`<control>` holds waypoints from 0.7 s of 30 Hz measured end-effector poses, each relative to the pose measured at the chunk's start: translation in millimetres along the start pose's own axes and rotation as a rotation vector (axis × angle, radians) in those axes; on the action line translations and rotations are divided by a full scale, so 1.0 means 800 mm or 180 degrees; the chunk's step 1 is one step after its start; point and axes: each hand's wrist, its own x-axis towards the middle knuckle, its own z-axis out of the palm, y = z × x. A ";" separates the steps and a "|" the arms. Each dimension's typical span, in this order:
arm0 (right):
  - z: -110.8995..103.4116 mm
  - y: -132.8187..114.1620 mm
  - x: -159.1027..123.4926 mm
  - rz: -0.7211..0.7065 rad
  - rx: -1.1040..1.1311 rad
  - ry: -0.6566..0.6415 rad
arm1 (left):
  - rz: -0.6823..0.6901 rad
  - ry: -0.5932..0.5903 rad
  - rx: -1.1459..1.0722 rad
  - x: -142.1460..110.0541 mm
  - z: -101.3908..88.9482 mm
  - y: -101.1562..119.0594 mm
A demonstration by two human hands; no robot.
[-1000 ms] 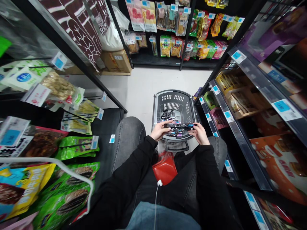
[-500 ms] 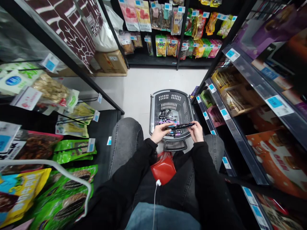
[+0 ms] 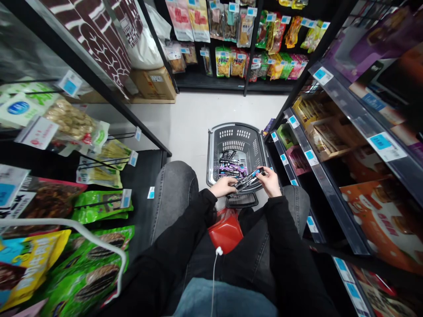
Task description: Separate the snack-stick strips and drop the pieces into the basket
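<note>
A long, slim black packet [image 3: 247, 179] is stretched between my hands, above the near end of a grey shopping basket [image 3: 211, 152]. My left hand [image 3: 224, 187] is closed on its left end, and my right hand [image 3: 270, 181] pinches the right end, which sits a little higher. Light blue print shows on the packet near the right fingers. Inside the basket lie several more slim packets [image 3: 231, 167], black and purple, in a loose heap. The basket's handle [image 3: 242, 200] is folded toward me. A red shiny pouch [image 3: 225, 231] with a white cable rests between my legs.
Shelves [image 3: 357, 132] with boxed goods rise close on my right. Hanging snack bags [image 3: 102, 207] and a white metal rail [image 3: 82, 233] are near on the left. A cardboard box [image 3: 154, 86] stands on the floor by the far rack [image 3: 211, 83].
The packet has turned from edge-on and level to a slant, its printed face showing more and its left end lower. My left fingers have curled down around that end.
</note>
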 end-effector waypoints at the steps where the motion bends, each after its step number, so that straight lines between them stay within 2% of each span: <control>1: 0.002 0.001 0.000 -0.0049 -0.0104 -0.0006 | -0.0014 0.0003 0.0002 -0.001 0.004 0.001; 3: 0.010 0.002 -0.001 -0.0114 -0.0232 -0.0021 | -0.0137 -0.0027 -0.0254 -0.002 0.016 0.001; 6: 0.027 0.004 -0.006 -0.0088 -0.0064 -0.0066 | -0.0366 -0.0086 -0.0706 -0.003 0.031 -0.001; 11: 0.051 0.011 -0.013 -0.0044 0.0449 0.0086 | -0.0229 0.0353 -0.0688 -0.003 0.041 -0.001; 13: 0.052 0.013 -0.012 -0.0045 0.0466 0.0138 | -0.0242 0.0387 -0.0736 -0.003 0.043 0.001; 16: 0.048 0.015 -0.009 -0.0028 0.0325 0.0463 | -0.0324 0.0155 -0.1047 -0.004 0.048 0.003; 21: 0.037 0.022 -0.003 0.0005 0.0082 0.1140 | -0.0446 -0.0522 -0.1620 0.001 0.055 0.000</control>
